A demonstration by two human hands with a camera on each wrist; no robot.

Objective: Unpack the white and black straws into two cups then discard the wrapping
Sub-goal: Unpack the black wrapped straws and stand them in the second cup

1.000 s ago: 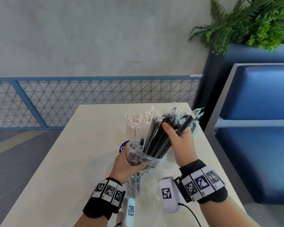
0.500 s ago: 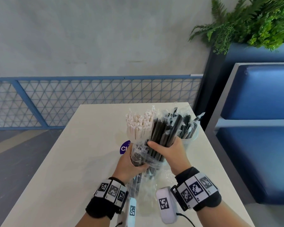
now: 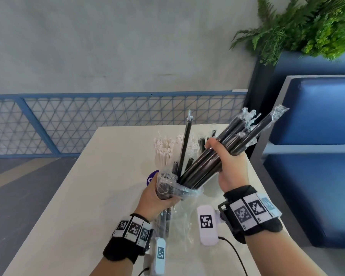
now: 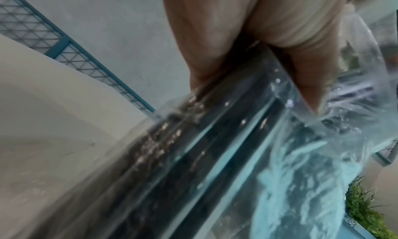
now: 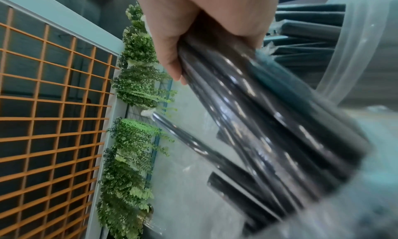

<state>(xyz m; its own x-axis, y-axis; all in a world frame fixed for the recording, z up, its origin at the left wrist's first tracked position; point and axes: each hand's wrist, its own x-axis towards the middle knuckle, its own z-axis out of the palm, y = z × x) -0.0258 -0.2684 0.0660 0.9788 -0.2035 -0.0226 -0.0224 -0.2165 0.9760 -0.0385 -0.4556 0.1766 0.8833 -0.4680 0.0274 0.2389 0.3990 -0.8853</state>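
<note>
My right hand (image 3: 225, 156) grips a thick bundle of black straws (image 3: 233, 142), tilted up to the right, with their lower ends still inside the clear plastic wrapping (image 3: 173, 188). My left hand (image 3: 157, 198) grips that wrapping with several more black straws in it. One black straw (image 3: 184, 144) stands nearly upright out of the bag. White straws (image 3: 165, 150) stand in a cup behind, mostly hidden. In the right wrist view the black straws (image 5: 258, 123) run down from my fingers (image 5: 172, 55), beside a clear cup (image 5: 355, 55) holding black straws. In the left wrist view my fingers (image 4: 301, 63) pinch the wrapping (image 4: 215, 149).
The beige table (image 3: 108, 176) bears a purple sticker (image 3: 152, 177) near the cups. A blue bench (image 3: 317, 156) stands close on the right, with a planter of ferns (image 3: 307, 26) above it. A blue mesh railing (image 3: 88, 120) runs behind the table.
My right hand has moved up and to the right, drawing the black straw bundle further out of the wrapping. My left hand has kept its hold on the bag.
</note>
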